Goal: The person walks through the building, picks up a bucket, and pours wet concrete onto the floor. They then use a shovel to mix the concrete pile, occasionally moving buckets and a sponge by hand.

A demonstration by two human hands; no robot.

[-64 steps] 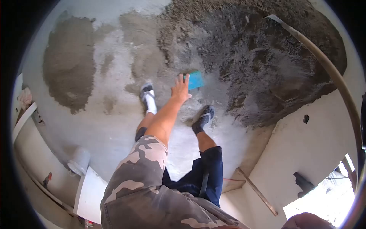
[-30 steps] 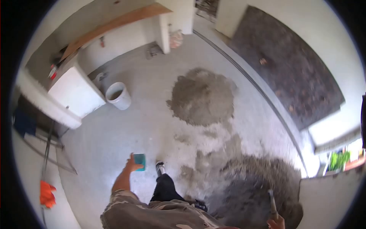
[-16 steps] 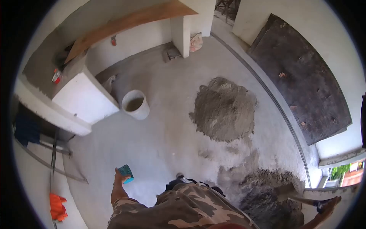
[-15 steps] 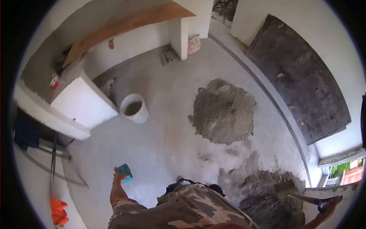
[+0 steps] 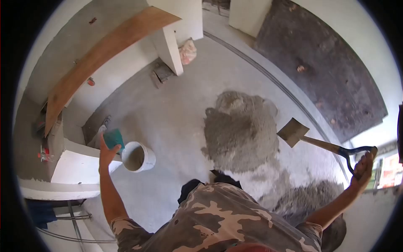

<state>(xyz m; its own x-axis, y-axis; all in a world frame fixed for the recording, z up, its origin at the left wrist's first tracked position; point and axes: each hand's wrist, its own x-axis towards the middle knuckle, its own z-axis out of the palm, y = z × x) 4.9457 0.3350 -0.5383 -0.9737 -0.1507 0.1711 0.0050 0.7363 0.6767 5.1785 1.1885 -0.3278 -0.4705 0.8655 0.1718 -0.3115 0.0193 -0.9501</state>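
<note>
At the right of the frame, the right hand [image 5: 363, 169] wraps the handle of the shovel [image 5: 321, 144]; carrying it well likely calls for a firm hold and a steady blade [image 5: 293, 132]. At left, the left hand [image 5: 108, 153] grips the teal object [image 5: 113, 138] beside the white bucket [image 5: 148, 158], both arms [image 5: 110, 191] spread wide.

The right grip [image 5: 363, 168] covers part of the shovel [image 5: 321, 144] near the right edge. The shirt [image 5: 218, 212], cut off at the bottom, hides most of the legs [image 5: 189, 191]. Far left, a red item [image 5: 45, 156] is too small to tell.
</note>
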